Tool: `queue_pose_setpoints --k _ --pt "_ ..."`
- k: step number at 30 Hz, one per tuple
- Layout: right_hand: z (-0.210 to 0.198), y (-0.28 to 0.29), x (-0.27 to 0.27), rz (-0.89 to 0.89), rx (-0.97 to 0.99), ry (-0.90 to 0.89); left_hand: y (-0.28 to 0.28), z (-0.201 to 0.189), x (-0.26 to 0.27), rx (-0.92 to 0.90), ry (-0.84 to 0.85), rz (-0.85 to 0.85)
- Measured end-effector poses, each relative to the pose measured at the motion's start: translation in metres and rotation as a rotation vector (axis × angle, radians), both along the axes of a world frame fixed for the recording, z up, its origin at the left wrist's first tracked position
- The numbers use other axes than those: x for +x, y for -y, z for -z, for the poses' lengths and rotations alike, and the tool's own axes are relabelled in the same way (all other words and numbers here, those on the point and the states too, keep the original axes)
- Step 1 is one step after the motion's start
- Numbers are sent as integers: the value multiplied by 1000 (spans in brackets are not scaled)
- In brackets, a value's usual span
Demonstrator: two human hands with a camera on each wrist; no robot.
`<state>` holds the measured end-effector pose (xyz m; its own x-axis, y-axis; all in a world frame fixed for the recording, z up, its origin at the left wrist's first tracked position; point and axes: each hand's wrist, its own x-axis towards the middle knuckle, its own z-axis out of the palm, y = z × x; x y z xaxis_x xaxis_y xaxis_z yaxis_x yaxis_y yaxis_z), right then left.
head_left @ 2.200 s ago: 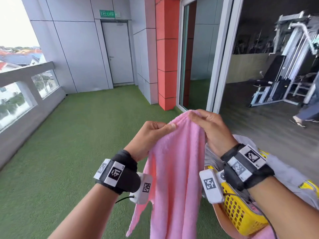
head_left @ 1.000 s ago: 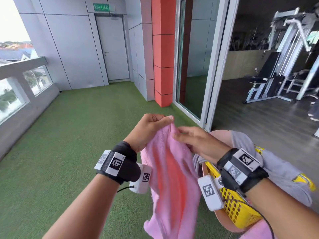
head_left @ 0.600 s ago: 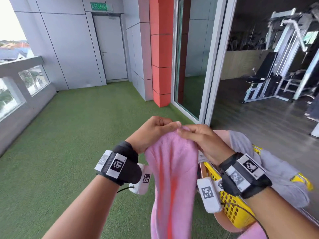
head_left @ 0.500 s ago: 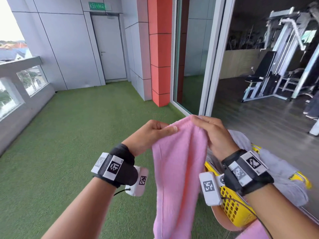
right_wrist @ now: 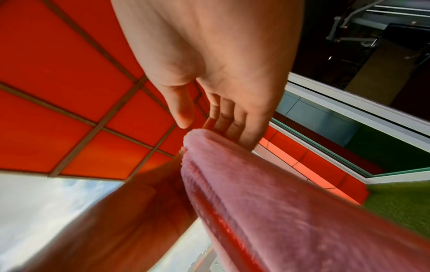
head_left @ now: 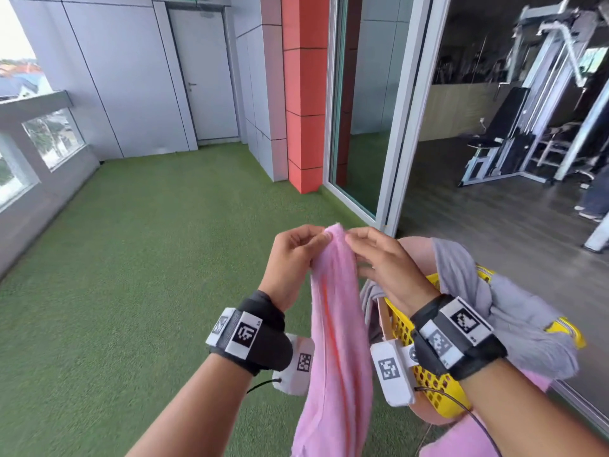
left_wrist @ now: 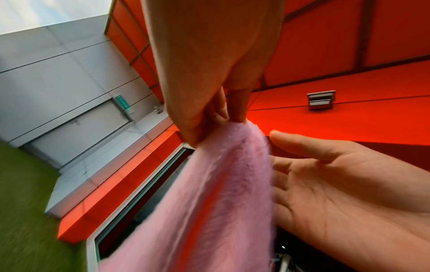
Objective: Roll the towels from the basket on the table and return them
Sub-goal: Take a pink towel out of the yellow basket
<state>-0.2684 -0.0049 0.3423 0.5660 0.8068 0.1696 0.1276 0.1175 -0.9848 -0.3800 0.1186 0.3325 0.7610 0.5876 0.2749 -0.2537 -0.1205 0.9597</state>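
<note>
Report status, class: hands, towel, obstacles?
Left hand pinches pink towel top. Right hand open beside it. Towel hangs unrolled. Yellow basket holds grey towel.

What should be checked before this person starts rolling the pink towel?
1. Left hand pinches the towel's top corner: ok.
2. Right hand grips the pink towel: not ok; it lies open beside the cloth.
3. Towel hangs free, folded lengthwise: ok.
4. Table surface free for rolling: cannot tell; hardly any of it shows.
5. Yellow basket within reach for the return: ok, just below the right wrist.
6. Room in the basket: cannot tell; a grey towel drapes over it.
</note>
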Motion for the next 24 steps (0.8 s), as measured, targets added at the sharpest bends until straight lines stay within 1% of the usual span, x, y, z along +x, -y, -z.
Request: queue_pose_setpoints --k 1,2,4,7,10,12,13,14,16,17,18,19,20,22,24 --pt "2 1 0 -31 4 14 1 -3 2 98 -16 13" --pt "3 2 0 -25 21 43 3 -5 3 187 -43 33" --pt "6 7 2 51 49 86 8 -2 4 268 -109 41" --pt "3 13 15 150 61 138 22 8 1 240 -167 90" --pt "-13 17 47 377 178 52 34 26 -2 209 -218 129" --pt "-19 21 59 496 221 56 38 35 -2 203 -235 92" --pt "-18 23 55 480 180 85 38 36 -1 198 -226 62" --pt "-11 27 48 381 92 134 39 35 0 195 -212 37" --pt "9 35 17 28 -194 242 38 29 5 203 -215 17" --pt "19 41 7 -91 -314 287 39 27 7 203 -226 28" --pt "25 47 5 -127 -346 318 41 25 9 200 -229 55" --pt "27 51 8 -94 -314 318 44 26 9 201 -234 90" --pt "27 55 18 -22 -250 303 47 27 8 208 -243 119" --pt "23 65 43 166 -95 188 52 32 3 242 -259 137" --pt "17 73 65 342 8 97 55 38 -2 240 -268 155"
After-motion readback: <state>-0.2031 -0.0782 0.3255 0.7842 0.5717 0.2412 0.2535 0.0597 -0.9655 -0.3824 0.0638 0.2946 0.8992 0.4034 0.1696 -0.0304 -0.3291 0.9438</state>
